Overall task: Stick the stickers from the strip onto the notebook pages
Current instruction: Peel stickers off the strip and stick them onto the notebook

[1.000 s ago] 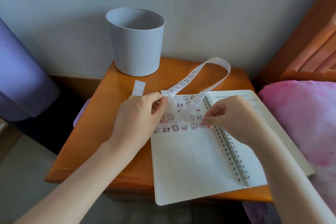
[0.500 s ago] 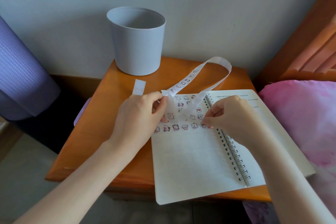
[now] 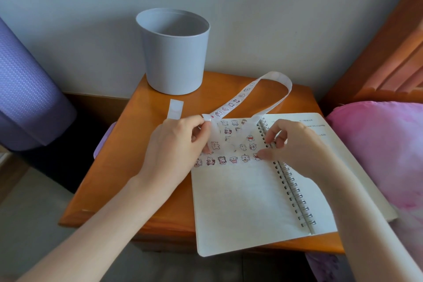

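Left fingers (image 3: pixel 201 126) pinch strip (image 3: pixel 231 104); right fingers (image 3: pixel 278 135) pinch sticker (image 3: pixel 256 156) on notebook (image 3: pixel 240 201); writing (image 3: pixel 312 125) illegible.

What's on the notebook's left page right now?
Rows of cartoon stickers across the top of the page, the sticker strip looping above them. The left hand pinches the strip; the right hand touches the last sticker with its fingertips. Anything beneath fingers and strip is hidden.
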{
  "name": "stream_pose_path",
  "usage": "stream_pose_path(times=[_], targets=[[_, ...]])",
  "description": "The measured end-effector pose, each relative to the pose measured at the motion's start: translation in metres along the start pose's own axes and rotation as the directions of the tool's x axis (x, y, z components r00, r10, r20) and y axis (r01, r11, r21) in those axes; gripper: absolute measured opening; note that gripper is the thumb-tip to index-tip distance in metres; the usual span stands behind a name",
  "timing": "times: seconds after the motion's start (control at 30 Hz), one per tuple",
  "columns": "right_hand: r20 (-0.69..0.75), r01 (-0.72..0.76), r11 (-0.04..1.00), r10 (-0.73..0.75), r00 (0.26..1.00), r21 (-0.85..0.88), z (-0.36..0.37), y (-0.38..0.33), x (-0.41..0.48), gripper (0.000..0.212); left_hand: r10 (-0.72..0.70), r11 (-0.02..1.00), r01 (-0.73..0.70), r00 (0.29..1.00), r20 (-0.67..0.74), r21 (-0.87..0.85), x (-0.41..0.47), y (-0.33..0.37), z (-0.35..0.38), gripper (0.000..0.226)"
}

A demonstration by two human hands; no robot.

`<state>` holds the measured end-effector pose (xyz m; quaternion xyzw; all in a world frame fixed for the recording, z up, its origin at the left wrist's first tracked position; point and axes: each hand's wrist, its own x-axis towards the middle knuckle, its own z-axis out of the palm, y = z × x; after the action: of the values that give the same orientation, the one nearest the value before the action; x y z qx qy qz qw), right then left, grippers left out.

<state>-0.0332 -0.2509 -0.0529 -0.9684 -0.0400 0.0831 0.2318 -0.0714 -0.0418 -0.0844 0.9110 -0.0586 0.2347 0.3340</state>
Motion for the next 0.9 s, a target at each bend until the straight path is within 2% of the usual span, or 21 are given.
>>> stream_pose_path(times=[0.13, 0.27, 0.57, 0.63, 0.77, 0.9], targets=[[-0.005, 0.019, 0.999, -0.019, 1.000, 0.028, 0.001, 0.003, 0.001, 0.023, 0.007, 1.000, -0.007, 1.000, 0.009, 0.005, 0.000, 0.000, 0.000, 0.024], [-0.040, 0.002, 1.000, -0.001, 0.999, 0.018, 0.007, 0.002, 0.001, 0.031, 0.009, 1.000, -0.009, 1.000, 0.017, 0.008, 0.000, -0.002, 0.000, 0.026], [-0.004, 0.014, 1.000, -0.014, 1.000, -0.024, 0.006, 0.002, 0.001, 0.030, 0.009, 1.000, -0.009, 1.000, 0.028, 0.002, 0.000, -0.003, 0.001, 0.024], [-0.023, 0.037, 0.999, -0.037, 0.999, -0.026, 0.005, 0.001, 0.001, 0.025, 0.009, 1.000, -0.009, 1.000, 0.022, -0.010, 0.000, -0.002, 0.000, 0.023], [-0.196, 0.212, 0.954, -0.171, 0.966, 0.212, 0.005, -0.011, -0.003, 0.011, -0.001, 0.999, 0.002, 1.000, 0.023, -0.050, 0.000, 0.002, -0.003, 0.021], [-0.245, 0.382, 0.863, -0.312, 0.918, 0.332, 0.016, -0.033, -0.011, 0.008, -0.039, 0.991, 0.042, 0.999, 0.020, -0.130, 0.002, 0.002, -0.005, 0.025]])
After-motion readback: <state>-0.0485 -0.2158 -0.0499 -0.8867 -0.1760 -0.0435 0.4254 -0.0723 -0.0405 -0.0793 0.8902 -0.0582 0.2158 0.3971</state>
